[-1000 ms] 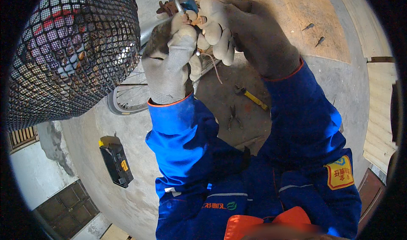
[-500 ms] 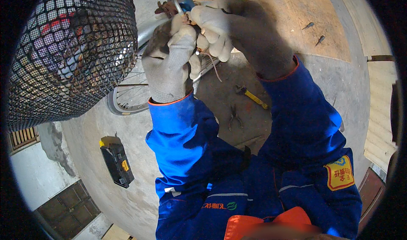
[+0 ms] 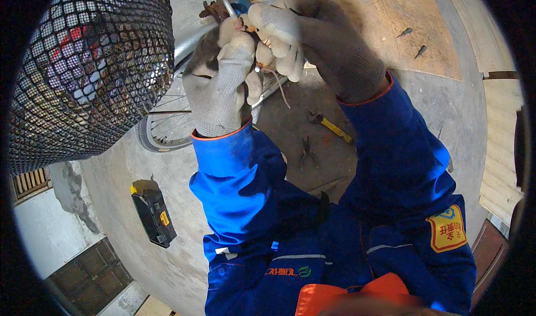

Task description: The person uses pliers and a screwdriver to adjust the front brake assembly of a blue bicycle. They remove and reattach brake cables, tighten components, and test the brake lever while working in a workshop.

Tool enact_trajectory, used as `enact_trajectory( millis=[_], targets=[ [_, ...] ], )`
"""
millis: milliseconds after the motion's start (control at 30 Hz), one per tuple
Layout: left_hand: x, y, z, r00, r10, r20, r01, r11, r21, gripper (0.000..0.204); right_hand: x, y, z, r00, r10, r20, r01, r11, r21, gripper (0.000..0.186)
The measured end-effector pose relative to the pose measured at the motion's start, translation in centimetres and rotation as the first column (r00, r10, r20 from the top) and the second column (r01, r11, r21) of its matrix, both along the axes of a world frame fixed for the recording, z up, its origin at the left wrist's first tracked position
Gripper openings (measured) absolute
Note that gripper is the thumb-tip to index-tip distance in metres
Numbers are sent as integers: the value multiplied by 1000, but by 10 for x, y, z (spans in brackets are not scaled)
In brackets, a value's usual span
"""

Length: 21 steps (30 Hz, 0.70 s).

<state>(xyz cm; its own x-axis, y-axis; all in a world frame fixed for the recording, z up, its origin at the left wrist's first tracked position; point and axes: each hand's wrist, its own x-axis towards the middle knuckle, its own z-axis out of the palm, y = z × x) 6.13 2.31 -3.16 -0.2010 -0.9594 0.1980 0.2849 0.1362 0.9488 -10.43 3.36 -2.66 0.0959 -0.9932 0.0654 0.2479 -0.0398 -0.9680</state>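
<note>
Both my hands, in grey work gloves, meet at the top centre over a bicycle. My left hand (image 3: 226, 81) is closed, thumb and finger pinching a small rusty fitting (image 3: 247, 28) at the lower end of a slim metal rod (image 3: 224, 0). Against it from the right, my right hand (image 3: 298, 36) has its fingers curled in; what they grip is mostly hidden. Below the fingers dangles a thin pinkish wire (image 3: 283, 89). Just beyond my left hand sits a rusty brown bracket (image 3: 215, 11) beside a blue part (image 3: 240, 2).
A black mesh basket (image 3: 95, 75) fills the upper left, with the bicycle wheel (image 3: 159, 140) below it. On the floor lie a yellow-handled adjustable wrench (image 3: 333, 128), pliers (image 3: 307, 155) and a black toolbox (image 3: 153, 212). Two small dark tools (image 3: 421, 51) rest on a brown board (image 3: 385, 14).
The basket, bicycle and my left hand appear shifted slightly left and up. Both hands keep nearly the same hold at the fitting.
</note>
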Motion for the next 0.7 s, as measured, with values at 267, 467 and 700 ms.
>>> enact_trajectory(
  millis=[267,467,700],
  targets=[
    [-2,-3,-3,998,53,-32,-52,998,31,39,5,2,-13,977,-207,51,212,966,-145,40],
    [1,-2,1,1000,16,9,-17,999,40,38,-11,7,-4,992,-32,-123,20,995,-96,35],
    [0,-3,-2,997,75,13,-76,996,44,32,-2,2,-4,985,-72,-154,21,952,-306,9]
  ],
)
